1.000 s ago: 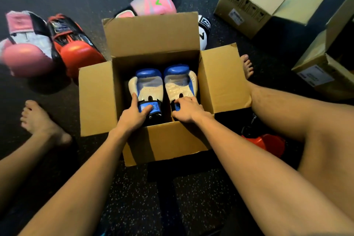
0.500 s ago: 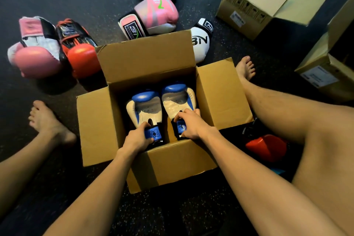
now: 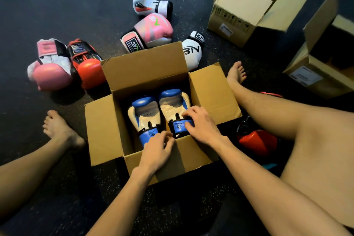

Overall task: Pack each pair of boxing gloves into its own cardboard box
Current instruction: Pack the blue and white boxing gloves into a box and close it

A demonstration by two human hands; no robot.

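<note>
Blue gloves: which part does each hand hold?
Right hand grips the right glove by its blue cuff; left hand touches the left glove at its cuff, grip unclear.

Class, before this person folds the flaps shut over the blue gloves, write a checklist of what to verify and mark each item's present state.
1. Matching pair inside the box: ok, left blue glove and right blue glove lie side by side.
2. Gloves below the rim: cannot tell.
3. Far and side flaps free: ok, nothing lies on them.
4. Hands out of the box: not ok, left hand and right hand hold the cuffs.
5. Box for the next pair: ok, an open spare box stands on the right.
</note>
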